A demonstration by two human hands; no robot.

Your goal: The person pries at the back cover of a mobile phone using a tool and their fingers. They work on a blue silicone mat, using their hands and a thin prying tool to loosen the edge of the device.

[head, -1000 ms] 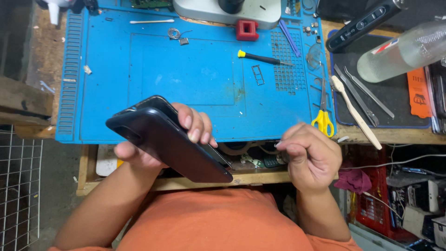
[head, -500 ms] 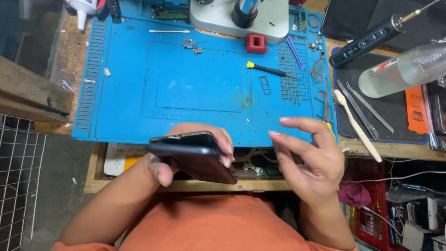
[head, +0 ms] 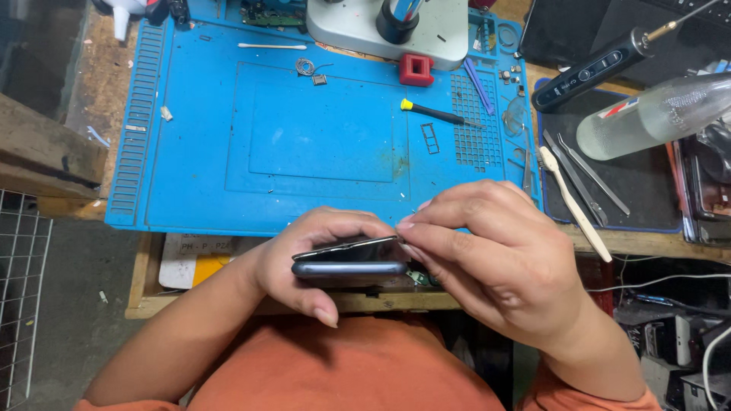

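Low in the middle of the frame, the left hand (head: 308, 262) holds a dark phone (head: 350, 262) edge-on to the camera, its fingers curled round the far side and the thumb pressing from below. The phone's top panel stands slightly lifted from the body along its right end, leaving a thin gap. The right hand (head: 495, 259) comes in from the lower right, its fingertips (head: 407, 225) pressed together and pinching the phone's right end at that gap. Both hands hover just off the near edge of the worktop (head: 87, 99), above an orange shirt (head: 343, 365).

Above the hands lies a blue mat (head: 320, 137), its wide middle panel bare and open, with a ribbed strip down its left edge and a grid of small holes at its right. The clutter keeps to the mat's far and right edges: a microscope base (head: 358, 30) at the top centre, a red block (head: 416, 69) just below it, a yellow-capped screwdriver (head: 438, 113) lying near the grid, and a small coil of wire (head: 306, 67) at the upper middle. To the right, on a black mat (head: 647, 183), lie metal tweezers (head: 586, 176) and a pale spudger (head: 575, 202), close to the right hand's knuckles. A dark electric screwdriver (head: 601, 65) and a clear bottle (head: 655, 114) lie on their sides in the upper right.
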